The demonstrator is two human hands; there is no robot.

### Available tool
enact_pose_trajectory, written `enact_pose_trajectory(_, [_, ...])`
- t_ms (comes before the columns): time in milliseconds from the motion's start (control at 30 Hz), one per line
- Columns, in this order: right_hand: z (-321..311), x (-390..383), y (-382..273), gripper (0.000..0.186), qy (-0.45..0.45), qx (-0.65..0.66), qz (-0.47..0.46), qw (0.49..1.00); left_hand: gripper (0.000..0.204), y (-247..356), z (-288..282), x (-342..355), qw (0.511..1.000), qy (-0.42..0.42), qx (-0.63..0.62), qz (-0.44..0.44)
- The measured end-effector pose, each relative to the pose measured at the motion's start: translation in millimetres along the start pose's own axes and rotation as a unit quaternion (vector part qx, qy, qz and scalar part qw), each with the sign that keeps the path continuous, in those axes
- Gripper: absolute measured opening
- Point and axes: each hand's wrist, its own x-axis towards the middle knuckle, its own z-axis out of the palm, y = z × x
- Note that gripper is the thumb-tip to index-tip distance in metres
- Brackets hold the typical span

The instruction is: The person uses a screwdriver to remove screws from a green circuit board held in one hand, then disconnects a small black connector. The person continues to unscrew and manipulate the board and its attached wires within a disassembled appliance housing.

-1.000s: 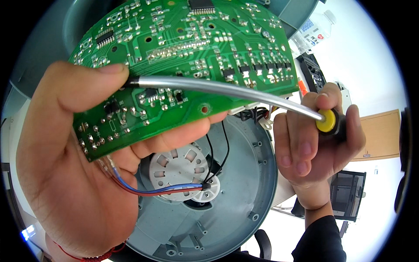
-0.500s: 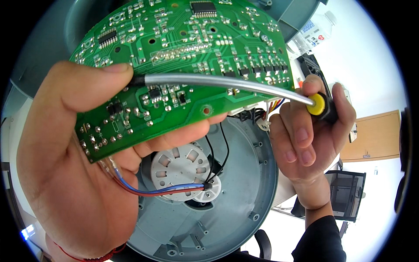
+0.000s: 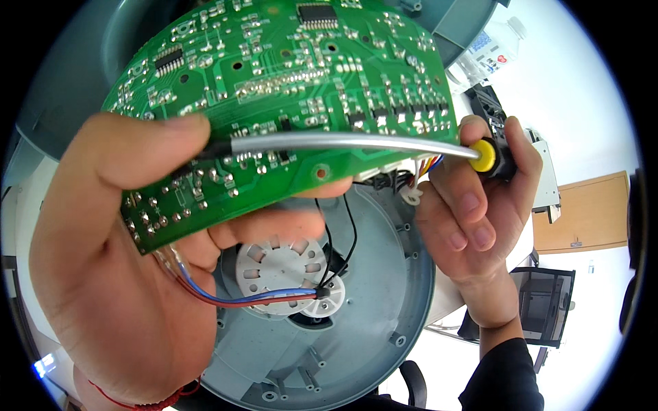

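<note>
My left hand (image 3: 130,294) grips a green circuit board (image 3: 288,82), thumb on its face and fingers underneath. My right hand (image 3: 480,226) is curled round the yellow and black handle (image 3: 484,155) of a screwdriver. Its silver shaft (image 3: 349,141) runs leftward across the board to a dark end beside my left thumb; whether that end touches the board I cannot tell. Red and blue wires (image 3: 260,299) and a bundle of cables (image 3: 404,179) hang from the board. Beneath lies a grey round housing (image 3: 363,342) holding a white slotted disc (image 3: 277,270).
Another grey plastic shell (image 3: 65,82) is behind the board at top left. A clear bottle (image 3: 490,51) and black items (image 3: 483,103) stand at upper right. A wooden cabinet door (image 3: 582,209) and a black mesh chair (image 3: 545,308) appear further right.
My right hand has moved up and leftward with the screwdriver handle, and the shaft now lies more level. My left thumb and the screwdriver's dark end have shifted slightly downward.
</note>
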Motion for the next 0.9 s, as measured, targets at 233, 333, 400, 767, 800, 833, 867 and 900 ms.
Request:
enact_pose_trajectory(233, [-2.1, 1.3, 1.9, 0.052, -0.007, -0.018, -0.041, 0.999, 0.047, -10.7, -3.9, 2.0, 0.996, -0.032, -0.014, 0.086])
enact_pose_trajectory(333, [-0.1, 2.0, 3.0, 0.052, -0.018, -0.037, -0.057, 0.998, 0.044, -10.9, -5.1, -0.3, 0.993, -0.031, -0.005, 0.116])
enact_pose_trajectory(400, [-2.2, 2.0, 2.7, 0.052, -0.031, -0.058, -0.067, 0.996, 0.042, -14.6, -1.8, -0.5, 0.990, -0.016, 0.023, 0.141])
enact_pose_trajectory(767, [2.6, 2.6, 2.3, 0.052, -0.038, -0.060, -0.045, 0.996, 0.042, 0.7, 5.3, -2.4, 0.999, 0.011, 0.032, 0.036])
enact_pose_trajectory(800, [0.5, 3.4, 2.2, 0.052, -0.036, -0.050, -0.037, 0.997, 0.042, -0.5, 5.6, -0.6, 0.999, 0.010, 0.032, 0.034])
enact_pose_trajectory(833, [-0.7, 4.0, 2.5, 0.052, -0.032, -0.038, -0.026, 0.998, 0.042, -2.4, 4.1, 0.1, 0.999, 0.010, 0.032, 0.033])
enact_pose_trajectory(867, [-1.6, 5.1, 3.2, 0.051, -0.029, -0.026, -0.014, 0.999, 0.042, -5.7, 3.5, -1.1, 0.999, 0.020, 0.026, 0.032])
enact_pose_trajectory(900, [0.2, 4.0, 1.5, 0.051, -0.021, -0.015, -0.004, 1.000, 0.042, -4.3, 3.7, -2.0, 0.999, 0.020, 0.031, 0.032])
